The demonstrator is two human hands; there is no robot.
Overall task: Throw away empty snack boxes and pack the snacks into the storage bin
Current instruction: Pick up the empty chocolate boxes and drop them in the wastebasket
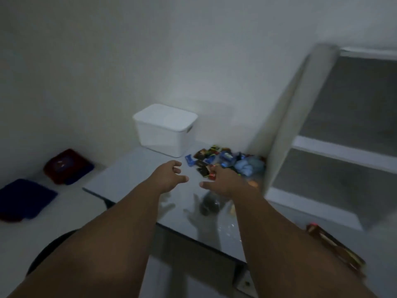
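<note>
White lidded storage bin (163, 130) sits far left. Left hand (169, 175) hovers empty, fingers loosely curled. Right hand (223, 179), fingers spread, reaches the snacks (227, 159) heaped far right. Lift the lid first, then scoop two-handed.

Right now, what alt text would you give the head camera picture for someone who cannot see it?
In dim light, a person's left hand and right hand reach across a grey table toward a pile of small wrapped snacks. A white storage bin, lid on, stands beyond them by the wall.
</note>
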